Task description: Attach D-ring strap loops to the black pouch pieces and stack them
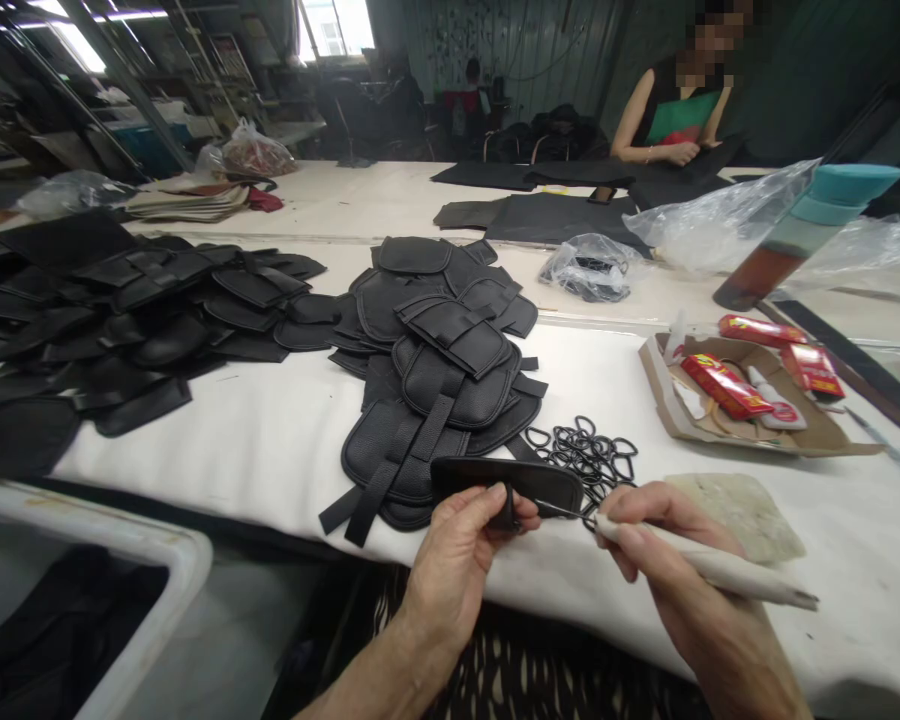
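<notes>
My left hand [461, 545] is closed on a flat black leather piece [506, 480] held edge-on just above the table's front edge. My right hand [664, 550] grips a long white-handled tool [709, 568]; its thin metal tip [566, 511] touches the piece near my left thumb. Right behind the piece lies a pile of black leather pads with straps [439, 385]. A heap of small black rings [589, 452] sits just to the right of that pile, close to my right hand.
More black pieces [105, 310] spread over the left of the white table [255, 440]. A cardboard tray with red tubes [735, 390], a greenish stone slab [742, 510], plastic bags and a teal-capped bottle [802, 235] stand right. A white bin [120, 560] is lower left. A person sits far back.
</notes>
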`<state>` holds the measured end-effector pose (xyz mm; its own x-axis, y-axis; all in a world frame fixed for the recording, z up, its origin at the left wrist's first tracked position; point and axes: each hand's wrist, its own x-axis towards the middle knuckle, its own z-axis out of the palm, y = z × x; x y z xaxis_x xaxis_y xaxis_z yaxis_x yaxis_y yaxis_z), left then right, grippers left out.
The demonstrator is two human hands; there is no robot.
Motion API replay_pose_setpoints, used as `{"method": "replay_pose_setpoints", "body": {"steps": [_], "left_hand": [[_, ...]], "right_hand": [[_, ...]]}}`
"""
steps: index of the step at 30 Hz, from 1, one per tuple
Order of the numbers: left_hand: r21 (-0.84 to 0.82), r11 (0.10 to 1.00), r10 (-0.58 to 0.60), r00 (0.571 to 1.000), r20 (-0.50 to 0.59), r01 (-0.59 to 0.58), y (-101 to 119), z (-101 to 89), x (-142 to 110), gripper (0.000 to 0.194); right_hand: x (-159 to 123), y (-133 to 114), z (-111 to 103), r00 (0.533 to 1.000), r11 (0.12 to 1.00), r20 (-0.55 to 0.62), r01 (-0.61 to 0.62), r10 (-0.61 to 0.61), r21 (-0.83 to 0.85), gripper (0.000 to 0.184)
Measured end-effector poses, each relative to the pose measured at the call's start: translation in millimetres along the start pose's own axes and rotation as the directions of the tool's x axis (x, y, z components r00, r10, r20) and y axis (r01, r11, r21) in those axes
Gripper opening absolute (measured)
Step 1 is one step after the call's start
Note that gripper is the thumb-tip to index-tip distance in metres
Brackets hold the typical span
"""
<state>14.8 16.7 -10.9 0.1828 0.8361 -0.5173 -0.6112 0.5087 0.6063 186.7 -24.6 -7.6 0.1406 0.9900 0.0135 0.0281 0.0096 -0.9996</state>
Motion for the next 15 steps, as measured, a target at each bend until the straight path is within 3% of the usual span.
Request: {"method": "replay_pose_setpoints", "body": {"steps": [15], "left_hand": [[-0.006,1.000,-0.015,1.000,-0.001,0.015,0.7,1.2,0.2,0.015]], "right_hand": [[-9.3,-5.4,0.1,0.998,0.999,-0.047,-0.040,0.040,0.006,0.018]]}}
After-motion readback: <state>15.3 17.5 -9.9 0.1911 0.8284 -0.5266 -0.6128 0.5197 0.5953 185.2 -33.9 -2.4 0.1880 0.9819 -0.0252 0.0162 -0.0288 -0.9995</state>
